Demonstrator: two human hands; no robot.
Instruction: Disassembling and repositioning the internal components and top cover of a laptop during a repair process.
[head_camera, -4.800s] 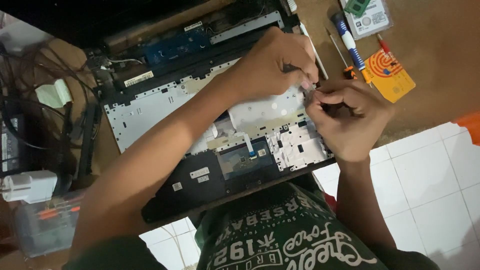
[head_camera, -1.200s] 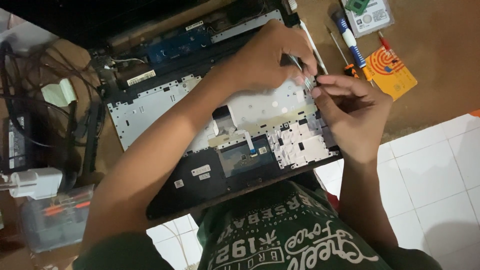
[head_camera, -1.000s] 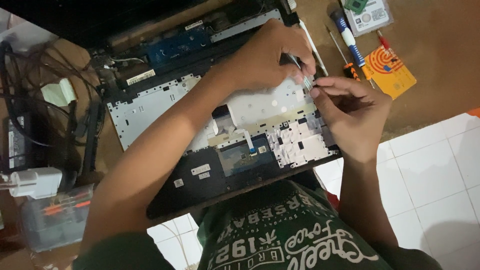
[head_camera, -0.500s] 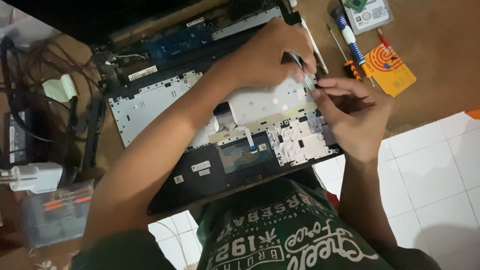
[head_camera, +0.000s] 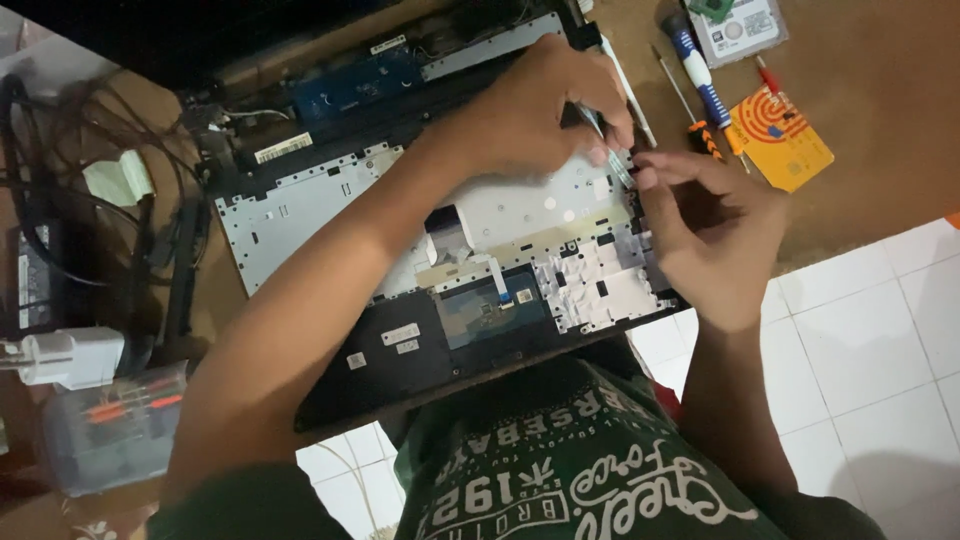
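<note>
Left hand (head_camera: 535, 110) pinches a thin tool (head_camera: 608, 140) at the open laptop's (head_camera: 330, 200) right edge, right hand (head_camera: 715, 225) fingertips closed beside it; slip could gouge the board.

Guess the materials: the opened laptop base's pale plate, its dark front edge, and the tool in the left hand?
Pale plate: probably stamped sheet metal, dull silver-grey with punched holes. Dark front edge of the laptop base: likely moulded plastic, matt black. Tool pinched in the left hand: thin, bright shaft, looks like steel; the right hand touches its tip.
</note>
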